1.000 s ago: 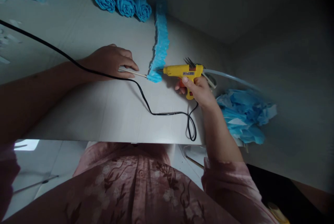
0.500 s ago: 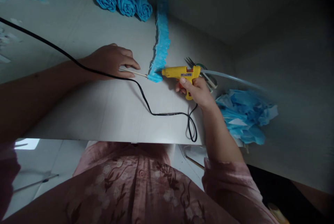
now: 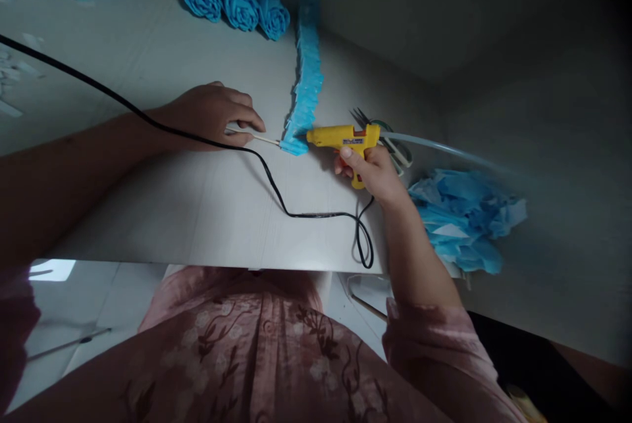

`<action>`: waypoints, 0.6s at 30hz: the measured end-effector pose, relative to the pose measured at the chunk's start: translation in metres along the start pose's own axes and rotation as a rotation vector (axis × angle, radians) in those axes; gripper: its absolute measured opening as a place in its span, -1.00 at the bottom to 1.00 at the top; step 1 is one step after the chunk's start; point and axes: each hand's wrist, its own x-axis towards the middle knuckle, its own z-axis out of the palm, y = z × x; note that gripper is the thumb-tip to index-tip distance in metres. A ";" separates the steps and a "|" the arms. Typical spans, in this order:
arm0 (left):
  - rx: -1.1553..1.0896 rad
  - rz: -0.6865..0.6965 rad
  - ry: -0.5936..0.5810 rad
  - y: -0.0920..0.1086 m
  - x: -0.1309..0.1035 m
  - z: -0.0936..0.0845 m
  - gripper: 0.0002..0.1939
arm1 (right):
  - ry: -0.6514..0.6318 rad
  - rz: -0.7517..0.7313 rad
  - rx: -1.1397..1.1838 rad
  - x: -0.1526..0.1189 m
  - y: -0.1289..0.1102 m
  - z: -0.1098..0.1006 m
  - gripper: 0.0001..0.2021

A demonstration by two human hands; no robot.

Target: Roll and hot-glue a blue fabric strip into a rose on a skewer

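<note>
My left hand (image 3: pixel 217 117) is closed on a thin pale stick (image 3: pixel 266 139), its fingers pinching it just above the table. The stick's far end meets the near, folded end of a long strip of ruffled blue crepe paper (image 3: pixel 307 81), which stretches away across the table. In my right hand (image 3: pixel 372 170) is a yellow hot glue gun (image 3: pixel 340 136), gripped round its handle. Its nozzle points left and sits at the strip's near end; whether it touches the paper I cannot tell. A long clear glue stick (image 3: pixel 429 142) sticks out of the gun's back.
Several blue paper roses (image 3: pixel 241 6) lie at the back of the table (image 3: pixel 222 212). Scissors (image 3: pixel 395 150) rest behind the glue gun. Crumpled blue paper (image 3: pixel 459 219) is piled at the right. A black cord (image 3: pixel 271 179) crosses over my left forearm and loops near the front edge.
</note>
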 end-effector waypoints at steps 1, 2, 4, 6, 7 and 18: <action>0.008 -0.003 -0.003 0.001 0.000 -0.001 -0.46 | 0.004 0.002 -0.002 0.000 0.000 0.000 -0.24; 0.020 -0.004 -0.010 0.003 -0.001 -0.002 -0.45 | 0.009 0.005 -0.001 0.000 0.000 0.000 -0.24; 0.052 0.008 -0.031 0.007 -0.003 -0.005 -0.43 | 0.016 0.009 0.004 0.000 0.000 0.001 -0.23; 0.076 0.033 -0.048 0.009 -0.004 -0.007 -0.41 | 0.013 0.011 0.009 0.000 -0.001 0.002 -0.23; 0.080 0.046 -0.043 0.008 -0.004 -0.006 -0.40 | 0.010 0.012 0.009 0.000 -0.001 0.002 -0.23; 0.069 0.097 0.056 -0.005 0.000 0.005 -0.45 | 0.001 0.023 -0.001 0.001 -0.004 0.002 -0.20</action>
